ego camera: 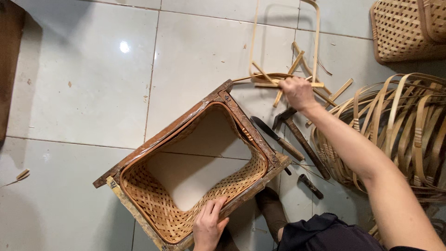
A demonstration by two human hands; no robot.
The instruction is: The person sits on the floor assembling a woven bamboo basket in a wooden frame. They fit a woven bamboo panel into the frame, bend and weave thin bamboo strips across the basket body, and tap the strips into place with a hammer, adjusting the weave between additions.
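My left hand (208, 224) grips the near rim of a bottomless woven bamboo basket wall (153, 197), which sits inside a brown wooden frame mould (162, 135) on the tiled floor. The floor shows through its open middle. My right hand (297, 93) reaches out to the far right and is closed on a bent bamboo strip hoop (253, 56) that loops upward from a small pile of short bamboo offcuts (297, 62).
A knife (276, 137), a hammer (302, 139) and a small dark tool (310, 186) lie right of the frame. A heap of looped bamboo strips (399, 125) fills the right side. Finished woven baskets (404, 28) stand at the top right. A dark wooden edge (7, 56) runs along the left.
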